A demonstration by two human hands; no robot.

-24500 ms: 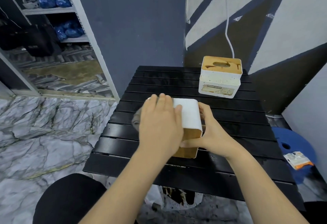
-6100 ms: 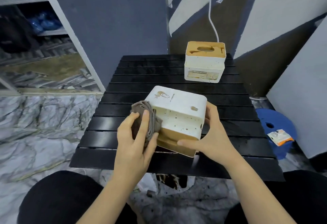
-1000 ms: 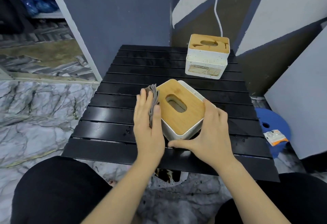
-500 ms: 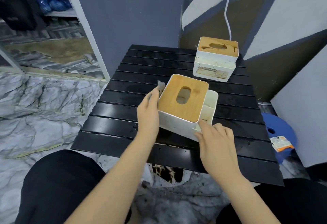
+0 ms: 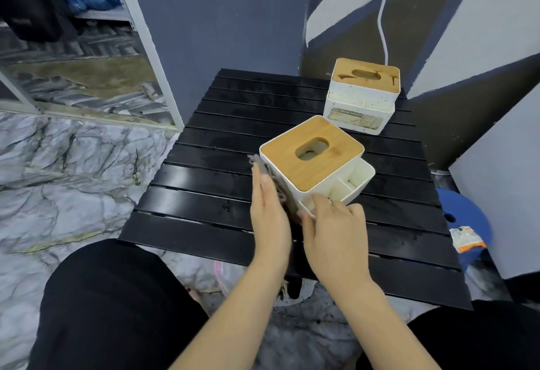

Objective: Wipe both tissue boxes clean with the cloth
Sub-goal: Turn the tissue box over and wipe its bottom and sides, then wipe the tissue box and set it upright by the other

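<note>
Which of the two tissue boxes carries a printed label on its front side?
The far tissue box at the back of the table, untouched by the hands; its label reads "TISSUE HOLDER". The near tissue box shows none.
</note>
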